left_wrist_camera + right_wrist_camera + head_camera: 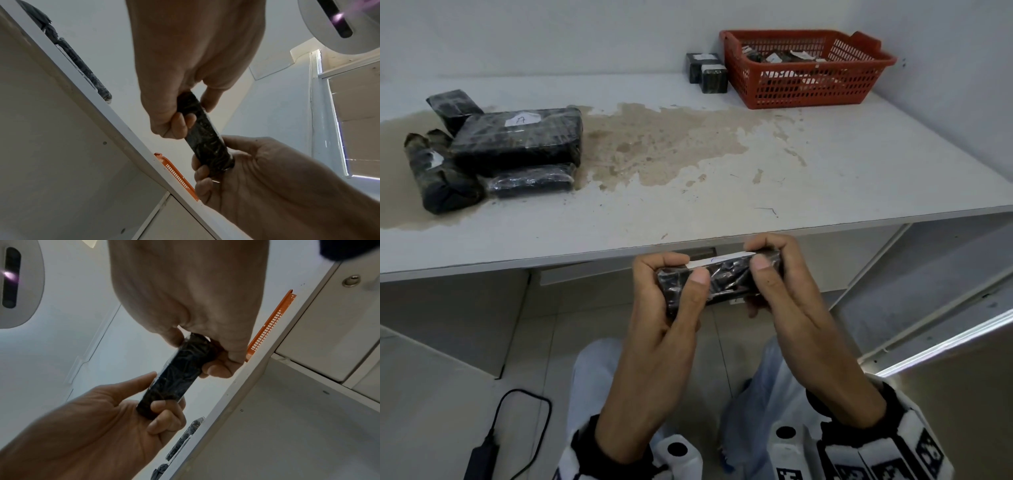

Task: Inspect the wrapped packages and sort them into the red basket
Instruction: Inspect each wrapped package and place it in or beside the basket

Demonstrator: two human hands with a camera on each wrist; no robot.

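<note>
Roughly midway, I judge: on the surface (722, 192) the red basket (804, 92) already holds several packages, while a pile (496, 150) waits at far left. Both the left hand (671, 301) and right hand (784, 284) grip one small wrapped package (726, 277) below the front edge, under inspection.

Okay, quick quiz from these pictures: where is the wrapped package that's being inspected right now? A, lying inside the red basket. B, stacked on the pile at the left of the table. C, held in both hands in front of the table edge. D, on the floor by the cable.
C: the left hand and right hand each grip an end of the wrapped package, off the table.
</note>
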